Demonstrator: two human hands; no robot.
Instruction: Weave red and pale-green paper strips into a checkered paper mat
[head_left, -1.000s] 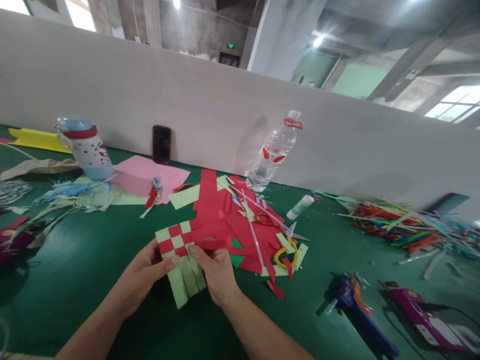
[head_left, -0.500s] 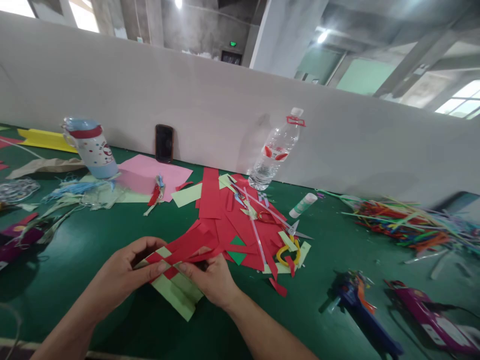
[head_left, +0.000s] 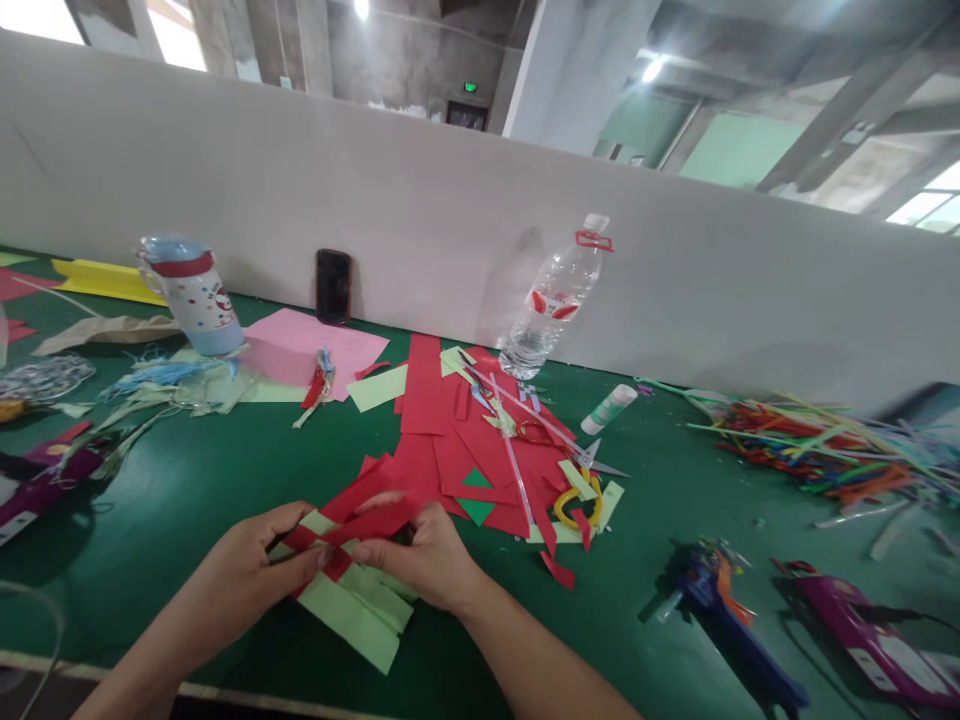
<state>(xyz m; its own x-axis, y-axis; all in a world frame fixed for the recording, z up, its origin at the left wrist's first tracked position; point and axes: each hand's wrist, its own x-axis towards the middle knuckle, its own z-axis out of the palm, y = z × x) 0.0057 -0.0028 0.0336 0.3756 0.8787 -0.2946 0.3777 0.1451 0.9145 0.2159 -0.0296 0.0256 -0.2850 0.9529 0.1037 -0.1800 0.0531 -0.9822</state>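
We see left hand (head_left: 251, 570) in narrow grip, thumb on top, holding woven red-and-pale-green paper piece (head_left: 356, 615) by its left side. Right hand (head_left: 435, 565) pinches same piece opposite, by red strips (head_left: 382, 520). We note piece over near side of green bench (head_left: 585, 640). Beyond: red paper pile (head_left: 424, 395), yellow-handled scissors (head_left: 598, 505), glue stick (head_left: 609, 409).

Woven red-and-light-green paper (head_left: 341, 607) tilted flatter and turned, its checks now mostly hidden, red strips (head_left: 382, 517) angled upward, green diamond (head_left: 477, 510) more exposed
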